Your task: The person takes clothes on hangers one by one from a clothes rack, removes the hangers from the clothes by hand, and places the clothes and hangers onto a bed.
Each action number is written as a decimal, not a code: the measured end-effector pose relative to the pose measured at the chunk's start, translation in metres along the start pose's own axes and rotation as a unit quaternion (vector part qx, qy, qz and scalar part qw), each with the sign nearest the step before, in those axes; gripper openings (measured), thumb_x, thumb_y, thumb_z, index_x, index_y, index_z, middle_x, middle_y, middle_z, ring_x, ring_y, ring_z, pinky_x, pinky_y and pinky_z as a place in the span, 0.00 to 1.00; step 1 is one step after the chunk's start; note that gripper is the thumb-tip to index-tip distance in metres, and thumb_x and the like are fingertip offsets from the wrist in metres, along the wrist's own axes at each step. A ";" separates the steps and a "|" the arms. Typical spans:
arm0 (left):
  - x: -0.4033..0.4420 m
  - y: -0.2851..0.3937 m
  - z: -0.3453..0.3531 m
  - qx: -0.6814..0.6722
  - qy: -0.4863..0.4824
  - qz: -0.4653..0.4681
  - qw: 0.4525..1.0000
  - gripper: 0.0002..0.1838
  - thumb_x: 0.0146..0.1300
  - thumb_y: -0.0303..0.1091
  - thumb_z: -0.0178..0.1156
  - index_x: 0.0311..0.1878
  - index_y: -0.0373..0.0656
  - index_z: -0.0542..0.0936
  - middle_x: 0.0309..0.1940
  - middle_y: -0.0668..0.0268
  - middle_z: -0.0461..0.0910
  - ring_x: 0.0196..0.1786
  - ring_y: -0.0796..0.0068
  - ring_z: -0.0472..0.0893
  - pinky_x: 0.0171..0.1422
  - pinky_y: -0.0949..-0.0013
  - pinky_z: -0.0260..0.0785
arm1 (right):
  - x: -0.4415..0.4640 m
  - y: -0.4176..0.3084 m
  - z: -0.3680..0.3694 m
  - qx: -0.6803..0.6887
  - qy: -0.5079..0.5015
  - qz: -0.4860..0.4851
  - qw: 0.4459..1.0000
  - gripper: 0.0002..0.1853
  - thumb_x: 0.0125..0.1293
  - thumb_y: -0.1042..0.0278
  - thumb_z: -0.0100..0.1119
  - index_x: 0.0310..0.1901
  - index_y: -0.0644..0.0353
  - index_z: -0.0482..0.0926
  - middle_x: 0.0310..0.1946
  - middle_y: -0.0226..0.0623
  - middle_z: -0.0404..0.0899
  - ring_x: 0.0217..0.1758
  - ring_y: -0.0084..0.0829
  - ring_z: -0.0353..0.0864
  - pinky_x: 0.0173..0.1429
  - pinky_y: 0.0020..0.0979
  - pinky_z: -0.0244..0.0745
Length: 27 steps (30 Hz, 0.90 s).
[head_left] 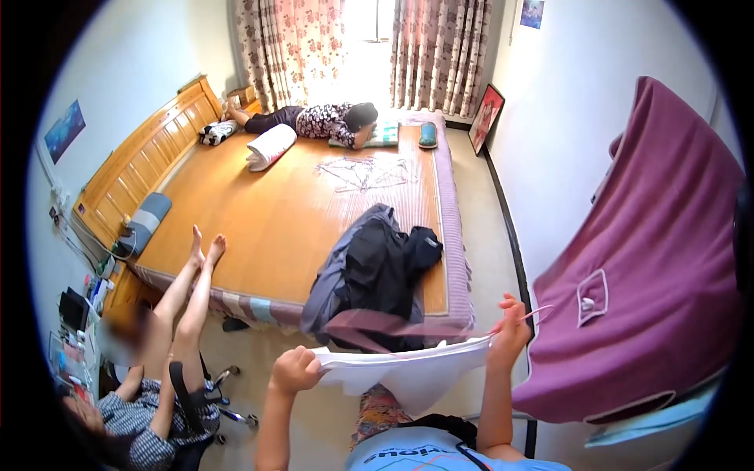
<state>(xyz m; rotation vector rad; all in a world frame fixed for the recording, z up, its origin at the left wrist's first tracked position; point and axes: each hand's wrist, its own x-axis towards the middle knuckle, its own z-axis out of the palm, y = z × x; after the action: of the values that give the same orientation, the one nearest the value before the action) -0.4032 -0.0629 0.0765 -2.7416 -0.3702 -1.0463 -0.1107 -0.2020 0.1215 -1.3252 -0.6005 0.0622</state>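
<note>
A white garment [408,359] is stretched between my two hands above the floor at the near edge of the bed. My left hand [297,369] is closed in a fist on its left end. The other end is gripped by my right hand [512,336], some of whose fingers are raised. A thin pink piece sticks out beside my right hand; I cannot make out what it belongs to. Just beyond the garment hangs a blurred pink shape [369,328]. Behind that, dark clothes [385,263] lie heaped on the bed's near corner.
The bed [236,228] carries several hangers [369,171], a rolled white bundle [271,147] and a person lying at the far side. Another person [165,416] sits at the left, legs resting on the bed. A purple cloth [644,282] hangs at the right.
</note>
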 end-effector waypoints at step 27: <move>0.013 -0.087 0.316 -0.140 -0.166 -0.579 0.786 0.20 0.44 0.38 0.57 0.40 0.38 0.68 0.43 0.54 0.64 0.45 0.55 0.68 0.49 0.62 0.62 | 0.409 0.229 0.292 0.179 -0.131 0.150 0.963 0.21 0.62 0.58 0.41 0.14 0.59 0.65 0.38 0.40 0.74 0.47 0.32 0.68 0.55 0.35 0.54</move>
<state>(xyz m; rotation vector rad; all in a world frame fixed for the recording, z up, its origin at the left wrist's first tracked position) -0.2214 0.1033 -0.1397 -2.8037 -2.3135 -0.7528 0.1725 0.2714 0.0985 -1.0507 -0.5728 0.5774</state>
